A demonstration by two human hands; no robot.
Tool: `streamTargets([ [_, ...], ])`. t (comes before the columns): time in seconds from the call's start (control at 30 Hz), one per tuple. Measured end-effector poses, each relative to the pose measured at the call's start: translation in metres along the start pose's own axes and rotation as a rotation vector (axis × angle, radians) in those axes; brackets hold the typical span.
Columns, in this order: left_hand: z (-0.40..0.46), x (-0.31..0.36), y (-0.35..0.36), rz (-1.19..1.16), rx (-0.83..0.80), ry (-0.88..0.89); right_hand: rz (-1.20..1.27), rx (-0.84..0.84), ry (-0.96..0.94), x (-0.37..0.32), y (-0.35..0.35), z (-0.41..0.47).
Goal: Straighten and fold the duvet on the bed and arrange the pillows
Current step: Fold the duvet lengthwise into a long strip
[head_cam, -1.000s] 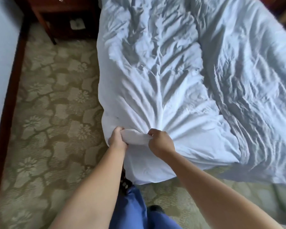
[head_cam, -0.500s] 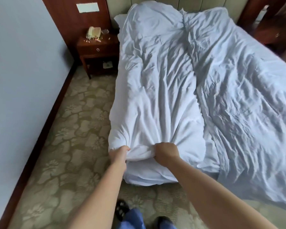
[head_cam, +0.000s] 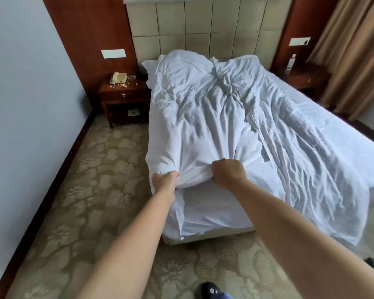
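A crumpled white duvet (head_cam: 203,117) lies lengthwise over the bed (head_cam: 214,214), bunched into two long ridges that reach the headboard. My left hand (head_cam: 164,180) grips its foot-end edge near the bed's left corner. My right hand (head_cam: 228,172) grips a fistful of the same edge a little to the right. The held edge is lifted off the mattress, baring the white sheet below it. A corner of a white pillow (head_cam: 148,66) peeks out at the head on the left; the rest is hidden under the duvet.
A wooden nightstand (head_cam: 123,98) with a phone (head_cam: 118,78) stands left of the bed, and another nightstand (head_cam: 307,76) stands to the right beside brown curtains (head_cam: 352,50). A patterned carpet (head_cam: 91,190) runs along the left wall. My shoe (head_cam: 209,290) is on the floor at the foot.
Both hands kept their grip and carried the duvet's edge up the bed away from the foot corner, exposing the sheet. My view rose from the floor and bed to the whole bed and headboard.
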State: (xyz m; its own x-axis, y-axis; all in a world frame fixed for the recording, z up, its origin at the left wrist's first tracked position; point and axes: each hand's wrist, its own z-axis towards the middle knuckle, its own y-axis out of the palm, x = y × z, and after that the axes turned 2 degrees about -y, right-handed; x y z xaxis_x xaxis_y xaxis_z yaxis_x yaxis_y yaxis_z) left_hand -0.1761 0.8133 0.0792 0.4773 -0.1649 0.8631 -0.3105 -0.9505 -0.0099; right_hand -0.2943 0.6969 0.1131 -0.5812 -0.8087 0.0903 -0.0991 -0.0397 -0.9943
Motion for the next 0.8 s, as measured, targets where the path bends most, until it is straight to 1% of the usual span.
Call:
streamTargets([
  [0.17, -0.020, -0.079, -0.035, 0.082, -0.030, -0.225, -0.015, -0.221, 0.008, -0.020, 0.075, -0.055],
  [0.23, -0.019, -0.096, -0.046, 0.139, -0.024, -0.246, 0.021, -0.311, -0.024, -0.029, 0.105, -0.077],
  [0.3, -0.017, -0.097, -0.050, 0.187, -0.021, -0.215, 0.017, -0.372, -0.093, -0.040, 0.126, -0.092],
  [0.4, -0.011, -0.087, -0.046, 0.249, 0.005, -0.151, 0.024, -0.376, -0.124, -0.045, 0.138, -0.104],
  [0.5, -0.007, -0.079, -0.038, 0.285, 0.014, -0.111, 0.067, -0.357, -0.065, -0.034, 0.137, -0.109],
  [0.67, -0.008, -0.089, -0.006, 0.400, -0.030, -0.079, 0.164, -0.274, 0.061, 0.003, 0.126, -0.095],
  [0.8, -0.005, -0.100, 0.040, 0.517, -0.076, -0.038, 0.220, -0.269, 0.098, 0.041, 0.127, -0.066],
])
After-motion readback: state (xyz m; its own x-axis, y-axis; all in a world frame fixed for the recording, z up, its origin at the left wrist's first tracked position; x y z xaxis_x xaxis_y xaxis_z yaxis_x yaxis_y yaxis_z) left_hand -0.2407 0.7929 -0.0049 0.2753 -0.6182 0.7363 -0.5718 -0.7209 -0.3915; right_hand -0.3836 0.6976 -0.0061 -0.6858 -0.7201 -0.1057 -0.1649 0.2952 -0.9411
